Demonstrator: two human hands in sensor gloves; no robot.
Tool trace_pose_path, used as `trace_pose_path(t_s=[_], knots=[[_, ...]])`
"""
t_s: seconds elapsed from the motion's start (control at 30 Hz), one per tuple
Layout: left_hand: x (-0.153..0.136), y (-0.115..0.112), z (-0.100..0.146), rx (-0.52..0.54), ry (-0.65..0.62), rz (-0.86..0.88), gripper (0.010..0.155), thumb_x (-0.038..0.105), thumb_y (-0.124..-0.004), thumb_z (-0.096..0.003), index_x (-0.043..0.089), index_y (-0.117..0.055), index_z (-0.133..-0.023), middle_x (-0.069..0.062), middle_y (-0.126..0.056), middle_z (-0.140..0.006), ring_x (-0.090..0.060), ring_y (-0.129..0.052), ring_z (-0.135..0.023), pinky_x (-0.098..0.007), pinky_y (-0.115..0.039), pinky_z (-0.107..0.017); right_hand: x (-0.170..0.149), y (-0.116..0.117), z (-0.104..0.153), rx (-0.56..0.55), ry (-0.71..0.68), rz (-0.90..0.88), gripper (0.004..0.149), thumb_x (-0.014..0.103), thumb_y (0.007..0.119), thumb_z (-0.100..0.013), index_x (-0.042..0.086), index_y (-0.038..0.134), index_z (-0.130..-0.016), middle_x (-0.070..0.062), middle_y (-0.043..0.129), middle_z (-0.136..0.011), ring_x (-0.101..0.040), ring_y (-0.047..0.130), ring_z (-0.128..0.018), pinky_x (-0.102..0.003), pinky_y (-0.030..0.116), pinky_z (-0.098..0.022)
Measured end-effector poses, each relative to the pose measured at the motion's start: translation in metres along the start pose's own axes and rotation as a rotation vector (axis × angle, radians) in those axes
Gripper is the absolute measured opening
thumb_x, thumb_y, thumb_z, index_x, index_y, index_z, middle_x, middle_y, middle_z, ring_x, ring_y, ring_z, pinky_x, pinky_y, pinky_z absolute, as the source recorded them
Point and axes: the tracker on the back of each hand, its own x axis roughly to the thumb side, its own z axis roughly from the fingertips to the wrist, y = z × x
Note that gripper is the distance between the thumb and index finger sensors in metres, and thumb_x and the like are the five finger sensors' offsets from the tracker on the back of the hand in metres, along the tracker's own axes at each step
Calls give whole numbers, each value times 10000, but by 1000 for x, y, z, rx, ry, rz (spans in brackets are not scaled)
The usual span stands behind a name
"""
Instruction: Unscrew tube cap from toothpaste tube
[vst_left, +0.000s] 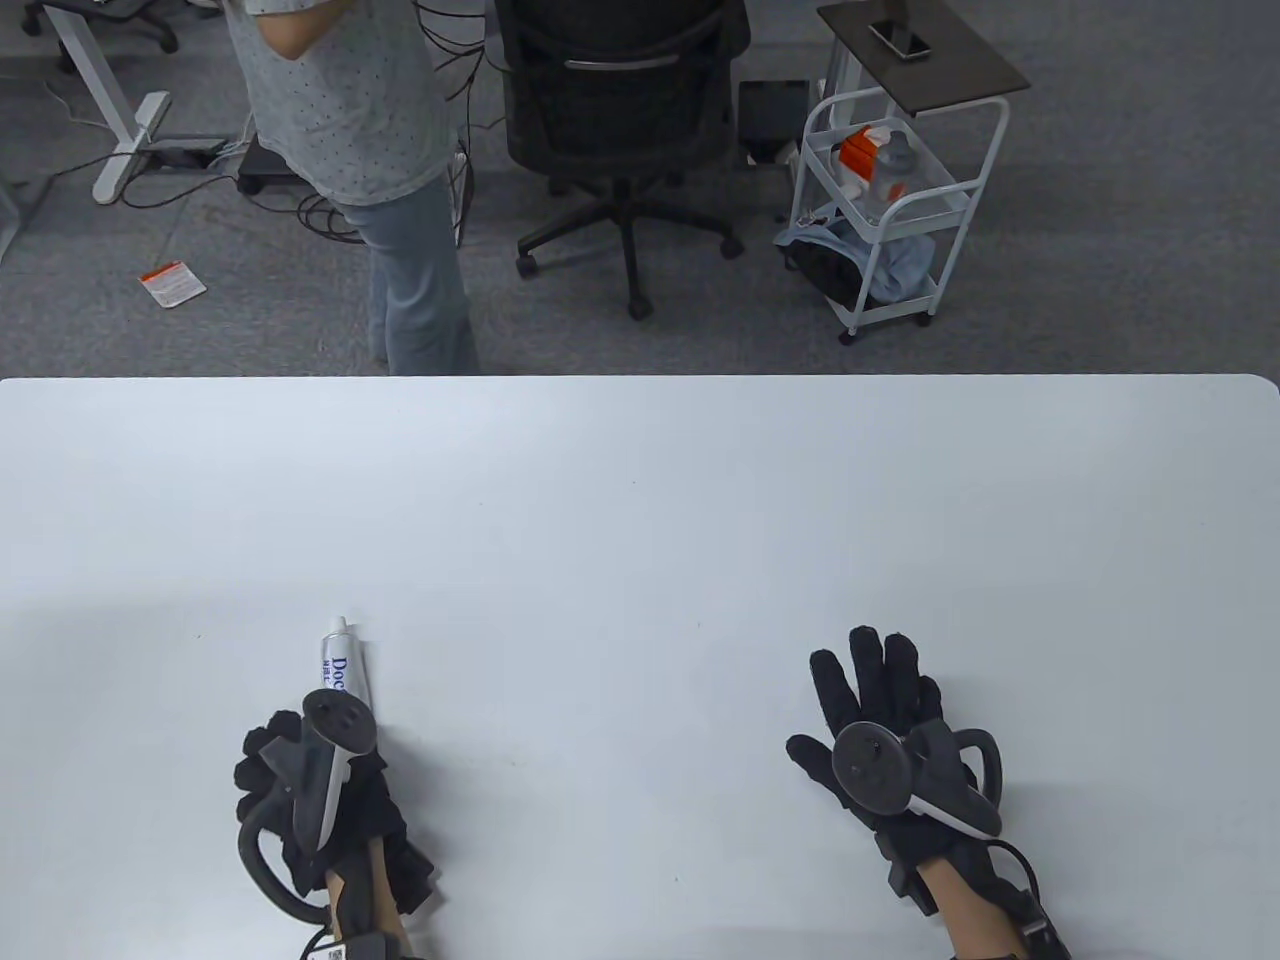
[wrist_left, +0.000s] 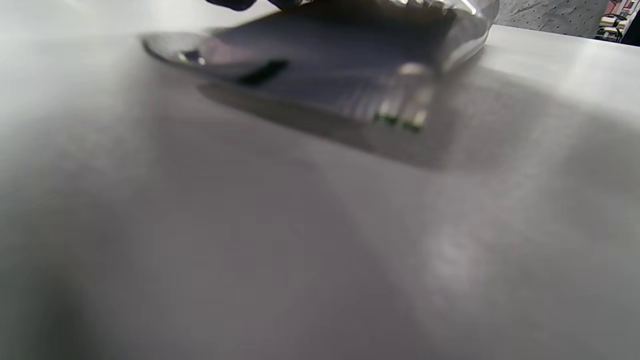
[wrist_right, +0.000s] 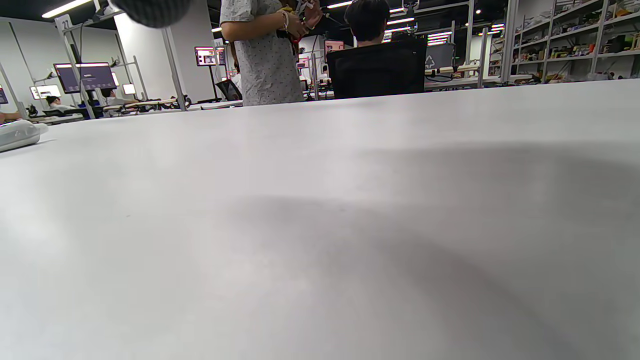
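A white toothpaste tube (vst_left: 346, 672) with blue lettering lies on the white table (vst_left: 640, 500) at the near left, its white cap (vst_left: 338, 627) pointing away from me. My left hand (vst_left: 278, 748) is curled over the tube's near part and grips it; the tracker hides the fingers. The left wrist view shows the tube's flat crimped end (wrist_left: 340, 65) close up and blurred, just above the tabletop. My right hand (vst_left: 868, 690) lies flat on the table at the near right, fingers spread, holding nothing. The right wrist view shows the tube (wrist_right: 17, 135) far to the left.
Beyond the table's far edge stand a person (vst_left: 350, 120), a black office chair (vst_left: 620, 120) and a white wire cart (vst_left: 890, 200). Nothing else lies on the tabletop.
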Motion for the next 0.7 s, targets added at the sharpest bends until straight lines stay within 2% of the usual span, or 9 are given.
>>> trace_pose_path(t_s=[0.07, 0.17, 0.2, 0.33, 0.43, 0.5, 0.6, 0.63, 0.7], knots=[[0, -1, -1, -39, -5, 3, 688, 428, -486, -666, 58, -281, -1209, -314, -246, -1252, -587, -327, -1117, -710, -388, -758, 1, 0, 0, 2, -3, 5, 798, 524, 535, -582, 144, 81, -1116, -235, -133, -1098, -535, -135, -961, -755, 173, -704], [3, -1, 0, -29, -40, 4, 618, 398, -507, -669, 127, -335, -1197, -319, -200, -1243, -589, -293, -1115, -709, -384, -764, 2, 0, 0, 1, -3, 8, 797, 522, 536, -582, 142, 85, -1117, -236, -130, -1099, -536, -132, -962, -755, 176, -704], [6, -2, 1, -14, -74, -24, 608, 390, -522, -668, 136, -340, -1190, -311, -180, -1241, -582, -281, -1117, -703, -389, -770, 2, 1, 0, 4, -5, 5, 795, 522, 536, -583, 140, 88, -1118, -236, -127, -1100, -537, -128, -963, -755, 178, -704], [16, 1, 8, 60, -84, -95, 605, 373, -617, -647, 162, -387, -1166, -312, -208, -1242, -579, -324, -1119, -682, -460, -789, 3, 1, 0, 11, -5, 7, 793, 521, 537, -583, 143, 91, -1119, -235, -128, -1100, -536, -129, -963, -755, 177, -705], [28, 2, 15, 105, -91, -176, 627, 361, -676, -629, 183, -382, -1153, -301, -303, -1237, -539, -439, -1112, -621, -565, -792, 3, 1, 0, 9, -4, 9, 794, 520, 537, -583, 142, 90, -1119, -233, -128, -1100, -536, -131, -962, -755, 177, -705], [35, 1, 19, 120, -87, -212, 671, 357, -707, -616, 195, -341, -1155, -213, -459, -1197, -444, -618, -1046, -545, -674, -758, 3, 1, 0, 8, -4, 10, 794, 520, 538, -583, 141, 92, -1119, -236, -126, -1100, -538, -129, -962, -755, 177, -705], [42, 0, 22, 150, -92, -248, 680, 375, -734, -595, 180, -392, -1150, -192, -621, -1110, -351, -761, -954, -471, -764, -700, 3, 1, 0, 9, -5, 9, 794, 520, 539, -583, 139, 95, -1120, -238, -123, -1102, -541, -124, -963, -754, 180, -705], [43, 0, 23, 139, -91, -244, 680, 383, -735, -593, 180, -407, -1154, -17, -651, -1110, -352, -789, -923, -458, -779, -683, 3, 1, 0, 10, -5, 10, 794, 520, 538, -583, 139, 94, -1120, -239, -123, -1102, -541, -125, -963, -754, 179, -705], [46, -2, 24, 122, -82, -238, 640, 369, -729, -599, 171, -461, -1145, -22, -667, -1100, -377, -799, -889, -454, -787, -662, 4, 1, 0, 7, -6, 11, 794, 520, 539, -583, 140, 94, -1120, -238, -123, -1102, -541, -125, -963, -754, 179, -705]])
